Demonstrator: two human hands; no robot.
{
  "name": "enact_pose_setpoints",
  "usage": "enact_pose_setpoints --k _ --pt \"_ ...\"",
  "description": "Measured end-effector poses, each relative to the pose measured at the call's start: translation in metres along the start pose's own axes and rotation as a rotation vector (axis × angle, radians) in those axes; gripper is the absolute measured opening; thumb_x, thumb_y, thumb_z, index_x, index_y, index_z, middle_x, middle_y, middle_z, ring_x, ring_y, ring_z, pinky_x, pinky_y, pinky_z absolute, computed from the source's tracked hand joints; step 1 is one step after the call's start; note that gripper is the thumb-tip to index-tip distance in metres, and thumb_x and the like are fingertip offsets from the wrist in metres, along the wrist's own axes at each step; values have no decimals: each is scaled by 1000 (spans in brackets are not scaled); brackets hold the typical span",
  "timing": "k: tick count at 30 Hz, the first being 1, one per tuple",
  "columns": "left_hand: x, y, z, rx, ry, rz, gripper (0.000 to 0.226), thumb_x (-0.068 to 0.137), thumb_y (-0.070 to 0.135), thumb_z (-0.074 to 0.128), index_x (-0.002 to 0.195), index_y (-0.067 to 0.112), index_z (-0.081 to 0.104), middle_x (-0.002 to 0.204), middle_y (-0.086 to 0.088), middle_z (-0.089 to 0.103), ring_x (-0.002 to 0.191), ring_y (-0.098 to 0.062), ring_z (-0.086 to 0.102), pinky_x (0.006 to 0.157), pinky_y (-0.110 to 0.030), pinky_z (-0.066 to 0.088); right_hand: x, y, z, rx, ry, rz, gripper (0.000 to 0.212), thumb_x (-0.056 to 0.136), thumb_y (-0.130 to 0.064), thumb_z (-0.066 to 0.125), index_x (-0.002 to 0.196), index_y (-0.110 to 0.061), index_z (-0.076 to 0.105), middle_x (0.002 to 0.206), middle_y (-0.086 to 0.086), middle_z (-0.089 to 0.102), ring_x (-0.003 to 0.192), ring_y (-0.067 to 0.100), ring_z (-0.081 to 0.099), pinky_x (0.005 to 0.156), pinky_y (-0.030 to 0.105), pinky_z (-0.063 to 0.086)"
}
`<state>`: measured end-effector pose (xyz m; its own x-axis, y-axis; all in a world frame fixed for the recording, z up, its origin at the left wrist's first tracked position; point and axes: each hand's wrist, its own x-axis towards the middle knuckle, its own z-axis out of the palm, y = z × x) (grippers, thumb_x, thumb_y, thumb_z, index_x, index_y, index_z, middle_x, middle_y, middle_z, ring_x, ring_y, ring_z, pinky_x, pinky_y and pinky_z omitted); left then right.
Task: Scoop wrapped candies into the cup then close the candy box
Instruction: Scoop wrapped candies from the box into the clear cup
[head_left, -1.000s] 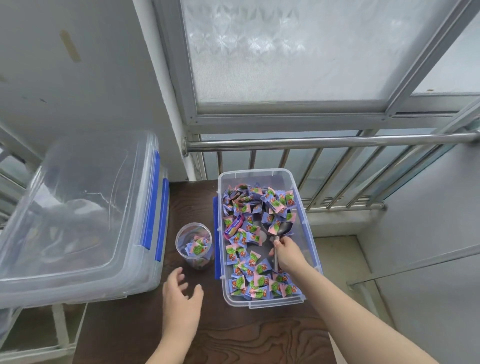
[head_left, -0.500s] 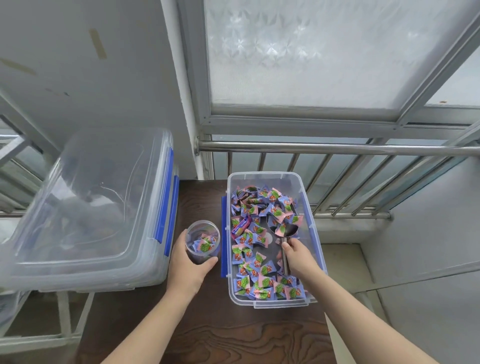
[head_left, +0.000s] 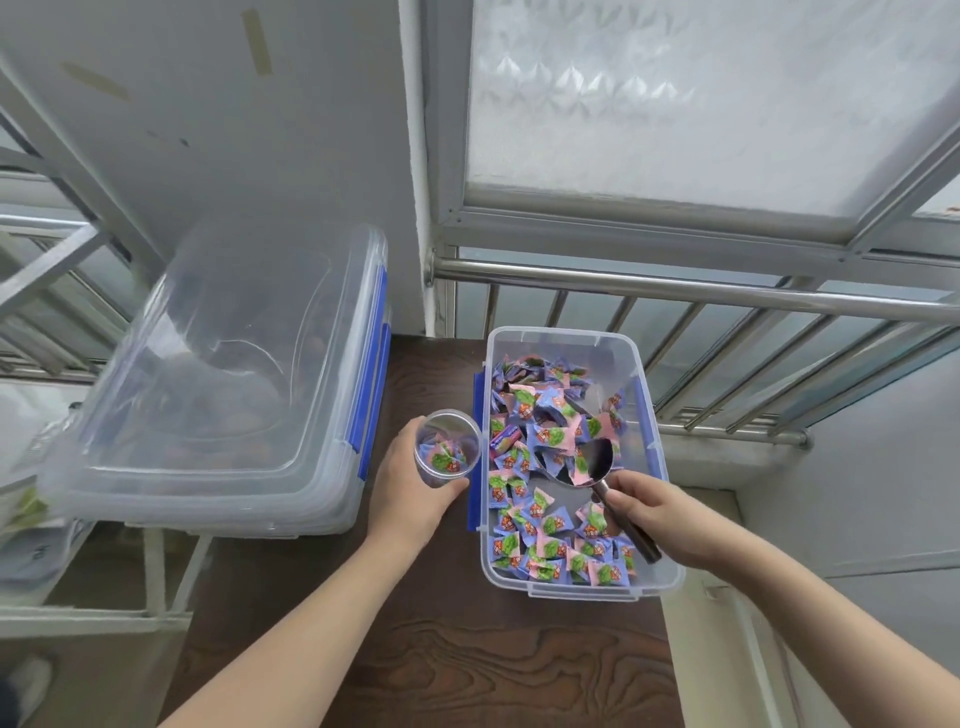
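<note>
Illumination is diffuse daylight entering through the frosted window pane (head_left: 675, 98) at the top; overall exposure is bright and even. Shadows are soft and faint. Mild glare shows on the clear storage bin lid (head_left: 234, 364) and the metal rail (head_left: 675, 286). Wide-angle distortion bends straight lines toward the frame edges. Focus is sharp at centre and softer at the lower-left corner.

clear cup (head_left: 447, 451) holds few candies; open candy box (head_left: 644, 415) beside it, full of wrapped candies (head_left: 540, 525).

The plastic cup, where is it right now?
In the head view, the cup is in the left hand, just left of the open candy box.
</note>
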<state>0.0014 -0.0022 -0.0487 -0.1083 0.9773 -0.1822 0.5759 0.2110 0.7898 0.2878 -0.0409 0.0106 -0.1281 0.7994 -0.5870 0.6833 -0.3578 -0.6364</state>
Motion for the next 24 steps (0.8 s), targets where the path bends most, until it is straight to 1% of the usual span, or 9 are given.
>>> enact_pose_setpoints --k 2,5,8,10,14,17,19,22,24 --pt "1 0 0 18 -11 8 87 74 24 89 146 28 41 144 7 53 132 -15 51 95 -25 44 -2 -10 -6 -48 -53 -24 20 103 -31 46 96 -20 61 89 6 71 77 14 65 83 42 55" --pt "2 0 1 33 -20 25 89 74 24 88 148 28 39 146 7 51 133 -14 50 99 -31 47 -2 -28 -11 -132 -133 -53 19 103 -33 45 94 -25 60 84 -4 66 73 5 61 79 32 54" --pt "4 -2 2 35 -29 29 88 74 26 88 147 29 40 145 7 51 132 -14 50 102 -37 49 0 -46 -13 -243 -183 -63 21 103 -34 44 90 -26 59 82 -6 66 74 9 59 82 36 53" --pt "5 -4 2 44 -28 43 89 71 30 89 145 32 40 143 9 52 131 -14 51 104 -42 50 2 -57 -13 -332 -202 -73 22 103 -35 43 94 -24 60 82 -8 66 76 10 58 84 35 51" --pt "8 -11 5 21 -45 43 86 67 43 85 142 34 43 138 10 56 128 -13 53 101 -44 52 8 -77 -13 -470 -240 -39 24 103 -35 42 105 -19 61 81 -10 64 76 11 55 76 28 45" --pt "9 -16 8 28 -45 70 80 67 55 76 139 36 46 134 13 59 126 -10 55 99 -44 54 14 -91 -14 -580 -269 -26 27 104 -34 41 102 -17 61 84 -5 65 75 15 55 75 33 47" --pt "10 -19 10 36 -47 75 79 68 54 77 139 38 45 135 15 58 127 -9 54 99 -43 54 16 -101 -16 -628 -270 -21 31 103 -35 40 99 -15 62 87 0 70 73 18 57 76 38 50" --pt "10 -21 10 38 -50 88 80 69 50 80 140 38 45 136 16 57 128 -8 53 100 -43 53 17 -119 -20 -688 -271 -18 39 103 -37 39 91 -10 65 79 1 72 63 17 57 68 34 50" --pt "9 -20 9 34 -50 95 81 70 46 82 142 35 45 137 14 57 129 -9 52 102 -42 52 17 -131 -21 -742 -270 -23 43 103 -39 39 86 -10 65 78 3 74 63 18 58 71 35 51"
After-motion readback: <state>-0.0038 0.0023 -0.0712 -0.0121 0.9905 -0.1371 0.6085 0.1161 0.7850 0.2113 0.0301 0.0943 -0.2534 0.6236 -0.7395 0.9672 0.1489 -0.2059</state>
